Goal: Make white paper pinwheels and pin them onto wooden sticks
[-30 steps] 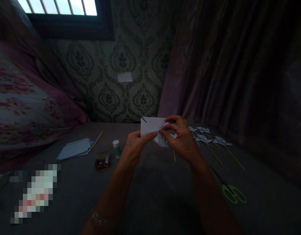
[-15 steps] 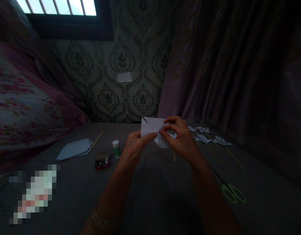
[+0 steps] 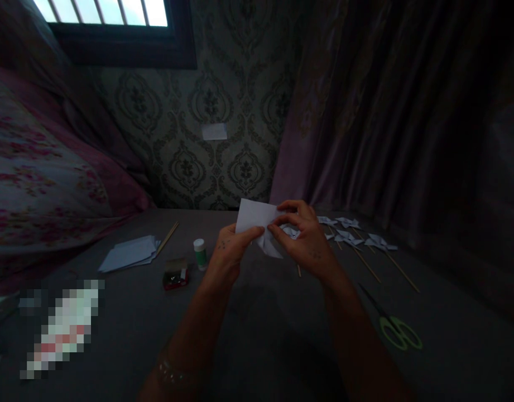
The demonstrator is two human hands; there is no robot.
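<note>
Between my two hands, raised above the grey surface, is a white sheet of paper (image 3: 255,215) with a fold or flap near its lower edge. My left hand (image 3: 235,245) grips its lower left part, the thumb lying across the front. At the right side, my right hand (image 3: 302,234) pinches the paper with thumb and fingers closed on it. Behind my right hand lie several white paper pinwheels (image 3: 380,242) on thin wooden sticks; one is partly hidden by the hand.
Left on the surface are a stack of white paper (image 3: 129,253), wooden sticks (image 3: 168,238), a glue stick (image 3: 200,255) and a small red box (image 3: 175,277) with its lid up. Scissors (image 3: 399,332) with yellow-green handles lie right of my right forearm. A patterned wall (image 3: 235,111) stands behind.
The paper has turned slightly between my hands, and the dark slit at its upper left corner no longer shows. Both hands keep their hold. The view has shifted a little.
</note>
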